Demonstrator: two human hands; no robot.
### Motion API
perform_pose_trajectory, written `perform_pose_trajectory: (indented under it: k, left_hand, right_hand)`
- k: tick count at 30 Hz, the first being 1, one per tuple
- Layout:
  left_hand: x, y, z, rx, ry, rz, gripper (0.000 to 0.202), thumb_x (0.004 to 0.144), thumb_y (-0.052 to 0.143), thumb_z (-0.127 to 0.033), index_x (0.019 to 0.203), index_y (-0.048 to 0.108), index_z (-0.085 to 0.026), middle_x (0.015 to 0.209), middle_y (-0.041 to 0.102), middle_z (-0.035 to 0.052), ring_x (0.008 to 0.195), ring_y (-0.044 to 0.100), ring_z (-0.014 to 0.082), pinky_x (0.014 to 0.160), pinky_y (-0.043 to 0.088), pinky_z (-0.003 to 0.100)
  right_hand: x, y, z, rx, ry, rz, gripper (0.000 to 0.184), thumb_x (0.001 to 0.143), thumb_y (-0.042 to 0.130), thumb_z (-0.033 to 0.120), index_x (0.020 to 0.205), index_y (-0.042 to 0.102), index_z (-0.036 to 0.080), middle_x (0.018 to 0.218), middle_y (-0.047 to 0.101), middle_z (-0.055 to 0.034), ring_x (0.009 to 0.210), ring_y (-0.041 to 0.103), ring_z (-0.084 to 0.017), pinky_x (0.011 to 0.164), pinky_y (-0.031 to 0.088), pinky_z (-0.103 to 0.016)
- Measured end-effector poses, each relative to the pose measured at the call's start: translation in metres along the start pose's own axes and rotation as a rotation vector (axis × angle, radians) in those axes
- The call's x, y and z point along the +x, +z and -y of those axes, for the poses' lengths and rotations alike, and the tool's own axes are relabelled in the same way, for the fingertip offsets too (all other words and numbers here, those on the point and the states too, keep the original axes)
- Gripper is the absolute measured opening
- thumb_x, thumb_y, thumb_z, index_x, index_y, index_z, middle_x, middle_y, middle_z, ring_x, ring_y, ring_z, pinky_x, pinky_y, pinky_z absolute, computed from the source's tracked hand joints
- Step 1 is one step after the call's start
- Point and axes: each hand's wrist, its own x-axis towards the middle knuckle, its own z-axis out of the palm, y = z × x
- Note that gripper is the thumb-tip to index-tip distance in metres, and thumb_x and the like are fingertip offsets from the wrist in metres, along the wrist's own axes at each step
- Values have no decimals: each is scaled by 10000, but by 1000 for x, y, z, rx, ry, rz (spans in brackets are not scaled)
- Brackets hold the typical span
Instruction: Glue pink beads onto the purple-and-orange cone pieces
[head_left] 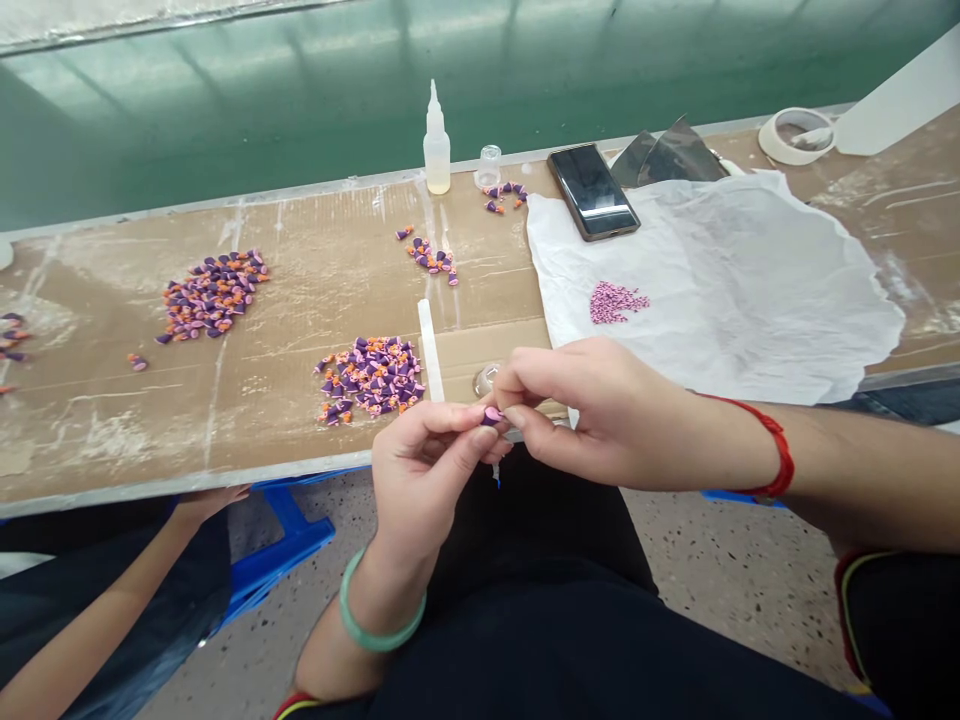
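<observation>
Head view: left hand (424, 480) and right hand (600, 410) (wrists bent) clamp a purple piece (493, 416) between their fingers (457, 425).

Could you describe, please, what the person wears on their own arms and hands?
The left hand is bare, with a pale green bangle at the wrist. The right hand is bare, with a thin red braided cord at the wrist. Dark clothing with red-yellow trim shows near the right elbow.
</observation>
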Motion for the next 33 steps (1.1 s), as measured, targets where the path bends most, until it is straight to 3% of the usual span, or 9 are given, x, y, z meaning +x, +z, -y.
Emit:
perform_pose_trajectory:
  k: [5,13,17,21,24,28,33]
  left_hand:
    - [1,1,0,33,-27,-24,212,735,886,-346,782,734,-205,771,796,2,578,729,133,543,622,226]
    - [5,3,-3,37,-38,8,212,724,893,-337,773,736,-203,730,790,3,572,725,123,524,594,185]
    - [20,-14,-16,353,-91,56,167,759,838,-301,805,730,-182,678,767,26,546,706,140,505,563,202]
    - [52,-45,-40,921,-39,116,67,779,744,-248,787,729,-183,628,723,16,564,667,147,534,514,225]
    - [80,-59,-51,1256,9,151,148,795,732,-333,836,755,-192,548,634,-15,504,557,137,511,425,248]
    - [131,-52,-43,1447,113,131,149,831,682,-305,856,756,-178,743,718,46,668,607,181,641,452,294]
    - [204,-39,-14,1510,77,84,183,819,600,-123,933,742,-144,963,738,88,788,643,195,794,496,328]
  right_hand:
    - [-1,2,1,-57,-53,-50,168,908,442,95,785,436,210,671,637,18,572,563,-94,548,368,-212]
    - [-1,6,-4,-70,-79,-78,160,910,435,88,799,451,204,685,637,19,570,570,-90,536,371,-204]
    - [-5,2,-14,-68,-18,-49,95,960,456,166,913,537,176,781,695,-17,638,643,-120,567,428,-225]
    - [-17,-15,-31,-56,133,-173,141,972,497,259,1039,590,178,966,757,-65,851,727,-186,677,521,-276]
    - [-29,-27,-45,-86,187,-257,146,963,503,280,984,625,202,938,754,-57,805,715,-196,659,523,-300]
    - [-41,-38,-57,-120,237,-300,160,965,505,280,938,650,218,892,738,-49,750,691,-190,626,501,-308]
    - [-55,-42,-68,-136,248,-361,175,985,504,281,935,664,232,898,746,-50,806,719,-213,620,504,-320]
